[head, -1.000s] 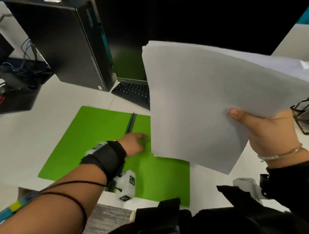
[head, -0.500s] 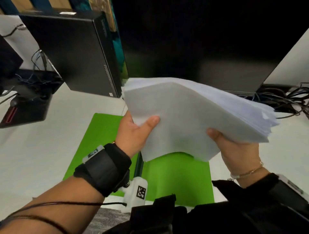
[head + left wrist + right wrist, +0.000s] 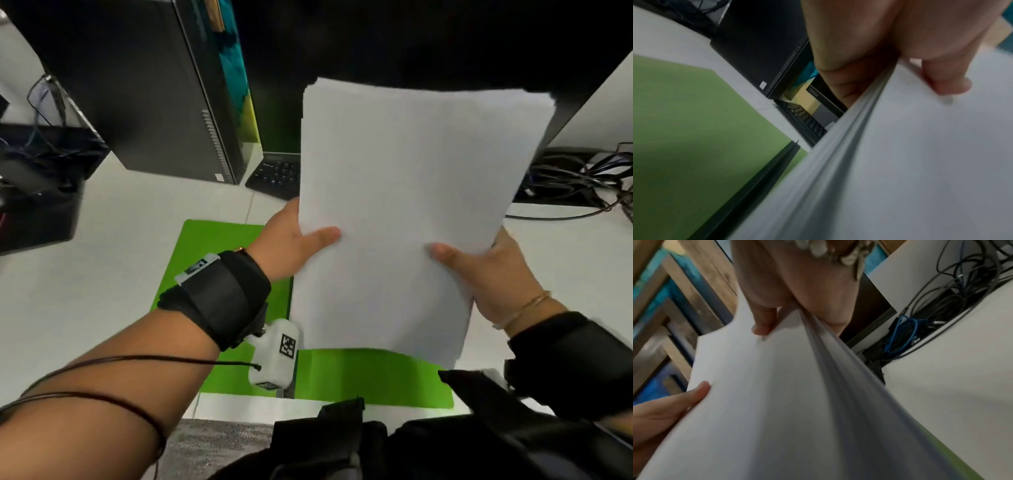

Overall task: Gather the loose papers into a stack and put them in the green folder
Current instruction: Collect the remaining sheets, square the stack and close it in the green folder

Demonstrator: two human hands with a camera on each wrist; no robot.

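A thick stack of plain white papers (image 3: 404,212) is held in the air above the open green folder (image 3: 219,246), which lies flat on the smooth white desk (image 3: 102,274). The stack's left edge is pinched by the left hand (image 3: 291,240), thumb on top and fingers underneath; the right edge is pinched the same way by the right hand (image 3: 489,274). The layered sheet edges are seen as fine grey lines in both wrist views. A dark spine strip (image 3: 760,178) runs down the matte folder's middle. A black computer tower (image 3: 137,85), a keyboard (image 3: 277,174) and tangled cables (image 3: 575,178) stand behind.
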